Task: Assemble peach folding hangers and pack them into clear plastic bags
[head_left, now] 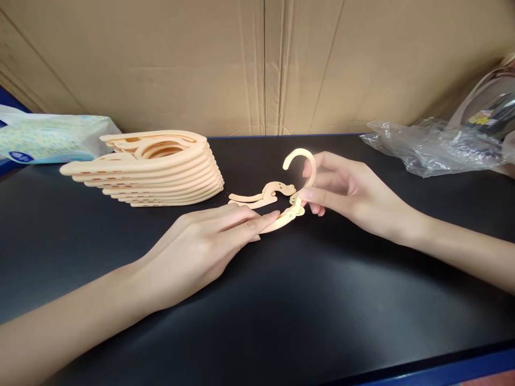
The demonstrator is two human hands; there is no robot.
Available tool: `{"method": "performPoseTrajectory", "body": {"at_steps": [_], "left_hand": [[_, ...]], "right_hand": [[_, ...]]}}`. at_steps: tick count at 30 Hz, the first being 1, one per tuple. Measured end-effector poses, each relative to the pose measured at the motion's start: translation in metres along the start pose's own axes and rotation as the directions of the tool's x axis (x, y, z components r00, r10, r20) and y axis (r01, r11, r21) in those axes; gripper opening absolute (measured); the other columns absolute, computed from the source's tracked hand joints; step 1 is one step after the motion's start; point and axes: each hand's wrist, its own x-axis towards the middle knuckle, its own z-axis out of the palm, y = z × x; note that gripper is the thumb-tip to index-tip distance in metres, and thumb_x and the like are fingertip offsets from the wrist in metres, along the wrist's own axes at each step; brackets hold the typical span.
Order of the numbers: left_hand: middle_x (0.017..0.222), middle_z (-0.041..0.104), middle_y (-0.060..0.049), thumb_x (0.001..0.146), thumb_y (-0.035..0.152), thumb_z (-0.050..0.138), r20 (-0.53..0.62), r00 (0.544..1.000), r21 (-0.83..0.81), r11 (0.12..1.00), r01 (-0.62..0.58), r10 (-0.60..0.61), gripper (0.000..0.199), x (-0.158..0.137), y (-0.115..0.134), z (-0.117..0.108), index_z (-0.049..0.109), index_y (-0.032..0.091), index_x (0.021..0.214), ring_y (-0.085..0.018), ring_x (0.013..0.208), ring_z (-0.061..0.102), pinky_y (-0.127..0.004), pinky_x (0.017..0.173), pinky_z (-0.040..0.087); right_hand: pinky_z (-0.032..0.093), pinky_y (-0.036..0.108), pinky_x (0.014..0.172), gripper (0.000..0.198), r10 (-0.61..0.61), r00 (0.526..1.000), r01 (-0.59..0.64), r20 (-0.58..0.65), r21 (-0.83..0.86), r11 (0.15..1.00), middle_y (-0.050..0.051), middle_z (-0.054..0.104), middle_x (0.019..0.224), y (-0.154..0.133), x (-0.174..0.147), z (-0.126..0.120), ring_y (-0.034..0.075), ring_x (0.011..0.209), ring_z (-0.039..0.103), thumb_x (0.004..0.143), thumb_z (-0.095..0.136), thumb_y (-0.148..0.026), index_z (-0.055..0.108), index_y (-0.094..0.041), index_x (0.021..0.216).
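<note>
left hand [197, 246]: grasps hanger arm [278, 223] | right hand [354, 195]: pinches hook [300, 153] | both parts meet over mid tabletop [281, 311], beside loose piece [265, 200] | stack [169, 179]: leftward | open room: hands to near blue edge [446, 367]

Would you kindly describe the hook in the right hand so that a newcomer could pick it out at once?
On the black table, find the peach stack and look right, past the loose parts. There the right hand holds the hook. Unlike those parts, it stands up in a rounded curl, open to the left.
</note>
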Motion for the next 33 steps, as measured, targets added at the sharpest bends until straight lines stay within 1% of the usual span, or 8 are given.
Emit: {"method": "performPoseTrajectory", "body": {"at_steps": [3, 6, 11, 14, 17, 21, 28, 33], "left_hand": [[0.117, 0.069, -0.004, 0.103, 0.014, 0.044, 0.001, 1.0, 0.001, 1.0, 0.005, -0.005, 0.04, 0.0, 0.001, 0.0, 0.052, 0.02, 0.142, -0.015, 0.097, 0.067, -0.024, 0.083, 0.053], [0.117, 0.069, -0.004, 0.103, 0.014, 0.044, 0.005, 1.0, 0.015, 1.0, 0.003, -0.003, 0.039, 0.0, 0.002, -0.001, 0.052, 0.02, 0.141, -0.015, 0.097, 0.068, -0.025, 0.081, 0.054], [0.119, 0.07, -0.008, 0.103, 0.015, 0.044, 0.011, 1.0, 0.066, 0.998, -0.022, 0.021, 0.037, 0.002, 0.006, -0.003, 0.053, 0.016, 0.139, -0.018, 0.099, 0.07, -0.027, 0.078, 0.055], [0.114, 0.072, -0.01, 0.102, 0.013, 0.044, 0.021, 0.999, 0.112, 0.993, -0.045, 0.043, 0.036, 0.004, 0.008, -0.006, 0.053, 0.014, 0.137, -0.02, 0.093, 0.072, -0.028, 0.071, 0.056], [0.107, 0.073, -0.008, 0.102, 0.011, 0.043, 0.015, 0.999, 0.125, 0.991, -0.044, 0.042, 0.036, 0.006, 0.01, -0.008, 0.054, 0.013, 0.136, -0.019, 0.087, 0.073, -0.028, 0.067, 0.056], [0.107, 0.072, -0.008, 0.102, 0.013, 0.043, 0.008, 1.0, 0.134, 0.991, -0.025, 0.024, 0.035, 0.006, 0.01, -0.006, 0.054, 0.014, 0.135, -0.02, 0.086, 0.073, -0.029, 0.065, 0.057], [0.104, 0.072, -0.007, 0.103, 0.015, 0.042, 0.002, 1.0, 0.15, 0.988, -0.029, 0.029, 0.033, 0.005, 0.01, -0.005, 0.054, 0.015, 0.134, -0.019, 0.083, 0.072, -0.028, 0.063, 0.055], [0.108, 0.071, -0.005, 0.103, 0.016, 0.042, -0.022, 1.0, 0.138, 0.99, -0.002, 0.005, 0.037, 0.002, 0.008, -0.002, 0.051, 0.018, 0.139, -0.017, 0.087, 0.071, -0.027, 0.07, 0.055]], "right_hand": [[0.053, 0.023, 0.06, 0.031, -0.023, 1.0, 0.022, -0.015, -0.019, 1.0, -0.004, 0.066, 0.071, -0.003, -0.001, 0.001, 0.008, 0.059, 0.058, 0.084, 0.076, -0.034, 0.048, -0.02, 0.089], [0.053, 0.022, 0.059, 0.029, -0.017, 1.0, 0.016, -0.025, -0.03, 0.999, -0.005, 0.065, 0.067, -0.005, -0.001, 0.001, 0.008, 0.059, 0.058, 0.084, 0.076, -0.029, 0.049, -0.021, 0.089], [0.054, 0.023, 0.06, 0.025, 0.003, 0.999, -0.005, -0.042, -0.048, 0.999, -0.004, 0.067, 0.068, -0.008, -0.002, 0.002, 0.009, 0.06, 0.06, 0.084, 0.074, -0.023, 0.049, -0.02, 0.087], [0.053, 0.022, 0.059, 0.021, 0.011, 0.999, -0.014, -0.05, -0.062, 0.998, -0.004, 0.066, 0.068, -0.008, -0.002, 0.002, 0.008, 0.059, 0.059, 0.086, 0.071, -0.019, 0.05, -0.02, 0.088], [0.052, 0.022, 0.059, 0.019, 0.029, 0.999, -0.031, -0.044, -0.061, 0.998, -0.005, 0.066, 0.068, -0.007, -0.001, 0.001, 0.007, 0.057, 0.058, 0.088, 0.069, -0.018, 0.051, -0.019, 0.092], [0.051, 0.022, 0.058, 0.021, 0.046, 0.998, -0.048, -0.033, -0.057, 0.997, -0.005, 0.065, 0.068, -0.006, 0.0, 0.0, 0.007, 0.056, 0.058, 0.088, 0.07, -0.021, 0.05, -0.019, 0.095], [0.049, 0.026, 0.055, 0.03, 0.086, 0.996, -0.087, -0.026, -0.052, 0.995, -0.004, 0.067, 0.072, -0.005, -0.001, 0.003, 0.009, 0.052, 0.063, 0.087, 0.073, -0.035, 0.049, -0.02, 0.094], [0.051, 0.029, 0.056, 0.035, 0.12, 0.993, -0.121, -0.017, -0.034, 0.992, -0.004, 0.068, 0.071, -0.009, -0.002, 0.005, 0.013, 0.05, 0.066, 0.085, 0.075, -0.041, 0.047, -0.021, 0.091]]}}
